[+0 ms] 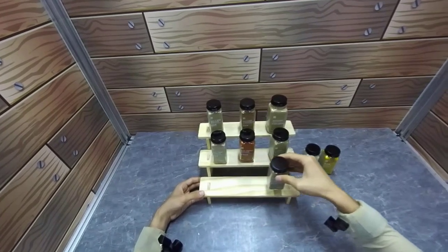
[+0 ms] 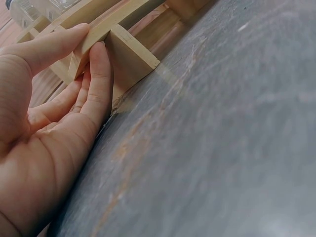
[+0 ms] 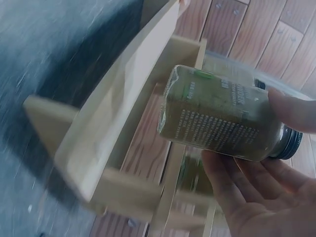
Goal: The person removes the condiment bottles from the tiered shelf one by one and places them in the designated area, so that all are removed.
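A pale wooden three-step spice rack [image 1: 238, 186] stands on the table. My left hand [image 1: 182, 195] pinches the left end of its lowest step. In the left wrist view the thumb lies on the board [image 2: 129, 15] and fingertips reach beneath it. My right hand [image 1: 311, 177] grips a black-capped glass spice jar [image 1: 277, 179] at the right end of that step. In the right wrist view, the jar [image 3: 217, 113] is full of greenish-brown powder, with thumb and fingers on opposite sides. Its base is a little off the step [image 3: 116, 106] there.
Three jars stand on the top step, including a green one [image 1: 277, 117]. Three more are on the middle step, one reddish-brown [image 1: 247, 148]. Right of the rack, a yellow jar [image 1: 329, 161] and another black-capped jar [image 1: 312, 149] stand on the grey table [image 1: 157, 157]. Wood-patterned walls [image 1: 210, 68] enclose it.
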### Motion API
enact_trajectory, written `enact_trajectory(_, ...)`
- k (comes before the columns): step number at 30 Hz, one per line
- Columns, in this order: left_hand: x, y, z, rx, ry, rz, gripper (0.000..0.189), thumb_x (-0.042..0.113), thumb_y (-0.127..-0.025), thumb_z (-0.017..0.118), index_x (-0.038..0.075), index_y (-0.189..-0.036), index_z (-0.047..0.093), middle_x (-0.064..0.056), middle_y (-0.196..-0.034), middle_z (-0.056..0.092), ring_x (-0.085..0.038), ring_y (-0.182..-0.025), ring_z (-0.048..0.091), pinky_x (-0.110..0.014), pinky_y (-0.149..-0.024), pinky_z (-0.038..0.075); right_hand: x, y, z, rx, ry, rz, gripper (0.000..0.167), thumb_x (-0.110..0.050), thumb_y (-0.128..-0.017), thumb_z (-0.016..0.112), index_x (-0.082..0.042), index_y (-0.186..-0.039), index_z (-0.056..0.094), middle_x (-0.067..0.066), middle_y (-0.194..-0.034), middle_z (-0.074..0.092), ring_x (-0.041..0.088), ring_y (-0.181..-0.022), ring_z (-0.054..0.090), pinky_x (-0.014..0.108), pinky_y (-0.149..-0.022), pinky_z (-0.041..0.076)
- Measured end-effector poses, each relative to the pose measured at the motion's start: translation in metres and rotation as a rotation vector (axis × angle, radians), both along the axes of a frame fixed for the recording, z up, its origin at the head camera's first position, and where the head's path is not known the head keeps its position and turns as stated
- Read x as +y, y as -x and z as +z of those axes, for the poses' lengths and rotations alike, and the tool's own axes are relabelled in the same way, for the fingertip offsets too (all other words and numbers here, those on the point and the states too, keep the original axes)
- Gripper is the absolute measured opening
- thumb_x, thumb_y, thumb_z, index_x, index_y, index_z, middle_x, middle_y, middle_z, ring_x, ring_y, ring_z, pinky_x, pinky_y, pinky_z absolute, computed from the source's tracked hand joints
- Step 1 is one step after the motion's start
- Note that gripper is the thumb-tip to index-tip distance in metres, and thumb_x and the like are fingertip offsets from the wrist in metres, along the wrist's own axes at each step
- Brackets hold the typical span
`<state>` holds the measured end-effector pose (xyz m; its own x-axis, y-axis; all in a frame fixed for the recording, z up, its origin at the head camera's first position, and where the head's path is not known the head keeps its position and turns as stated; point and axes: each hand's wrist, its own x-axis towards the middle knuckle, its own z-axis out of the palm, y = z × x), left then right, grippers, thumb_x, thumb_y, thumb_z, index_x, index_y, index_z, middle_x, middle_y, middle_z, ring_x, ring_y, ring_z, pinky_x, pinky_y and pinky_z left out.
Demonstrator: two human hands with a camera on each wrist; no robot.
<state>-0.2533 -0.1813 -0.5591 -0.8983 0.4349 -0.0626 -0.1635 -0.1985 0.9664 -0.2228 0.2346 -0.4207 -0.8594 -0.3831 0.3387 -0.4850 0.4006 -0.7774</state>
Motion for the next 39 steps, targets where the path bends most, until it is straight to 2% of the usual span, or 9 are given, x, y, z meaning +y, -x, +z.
enact_trajectory(8, -0.002, -0.001, 0.000, 0.004, 0.001, -0.002, 0.072, -0.002, -0.095, 0.072, -0.016, -0.154, 0.034, -0.022, -0.144, 0.056, -0.023, -0.118, 0.068, -0.035, -0.110, 0.059, 0.026, -0.002, 0.008, 0.007, 0.022, -0.025, 0.050, -0.002, -0.081, 0.090, 0.003, -0.127, 0.070, 0.014, -0.114, 0.077, 0.011, -0.101, 0.076, 0.023, -0.093, 0.063)
enact_trajectory(17, -0.002, -0.001, -0.001, -0.001, -0.001, 0.002, 0.072, -0.001, -0.095, 0.072, -0.016, -0.154, 0.034, -0.023, -0.144, 0.055, -0.024, -0.118, 0.068, -0.035, -0.110, 0.059, 0.050, -0.004, 0.018, -0.034, 0.045, 0.033, 0.047, 0.001, -0.083, 0.087, 0.003, -0.126, 0.069, 0.019, -0.114, 0.074, 0.013, -0.102, 0.076, 0.023, -0.092, 0.064)
enact_trajectory(23, -0.002, -0.001, -0.002, 0.003, 0.014, -0.002, 0.071, 0.001, -0.096, 0.073, -0.015, -0.154, 0.036, -0.022, -0.144, 0.056, -0.023, -0.118, 0.068, -0.033, -0.108, 0.059, 0.069, -0.005, 0.022, -0.087, 0.018, -0.010, 0.051, -0.001, -0.084, 0.087, 0.006, -0.130, 0.067, 0.027, -0.122, 0.071, 0.005, -0.107, 0.074, 0.020, -0.093, 0.062)
enact_trajectory(26, -0.001, 0.000, -0.001, 0.006, 0.019, -0.002, 0.070, 0.002, -0.096, 0.073, -0.015, -0.154, 0.037, -0.022, -0.144, 0.056, -0.022, -0.118, 0.067, -0.032, -0.106, 0.060, 0.081, -0.004, 0.022, -0.089, 0.010, -0.023, 0.049, 0.001, -0.084, 0.086, 0.006, -0.129, 0.067, 0.028, -0.124, 0.072, 0.006, -0.106, 0.074, 0.020, -0.093, 0.062)
enact_trajectory(33, -0.001, 0.000, -0.002, 0.012, 0.019, 0.003, 0.069, 0.002, -0.096, 0.073, -0.014, -0.153, 0.039, -0.022, -0.144, 0.056, -0.022, -0.119, 0.067, -0.032, -0.107, 0.059, 0.110, 0.003, 0.020, -0.026, -0.104, -0.101, 0.047, -0.001, -0.082, 0.089, 0.001, -0.126, 0.071, 0.008, -0.111, 0.078, 0.004, -0.098, 0.073, 0.014, -0.087, 0.060)
enact_trajectory(39, -0.001, 0.000, -0.001, 0.013, 0.008, -0.001, 0.069, 0.001, -0.096, 0.073, -0.015, -0.152, 0.038, -0.021, -0.143, 0.056, -0.023, -0.118, 0.067, -0.034, -0.108, 0.059, 0.137, 0.008, 0.026, -0.078, -0.207, -0.144, 0.050, -0.008, -0.084, 0.090, 0.003, -0.127, 0.070, 0.020, -0.116, 0.077, 0.000, -0.098, 0.072, 0.017, -0.085, 0.062)
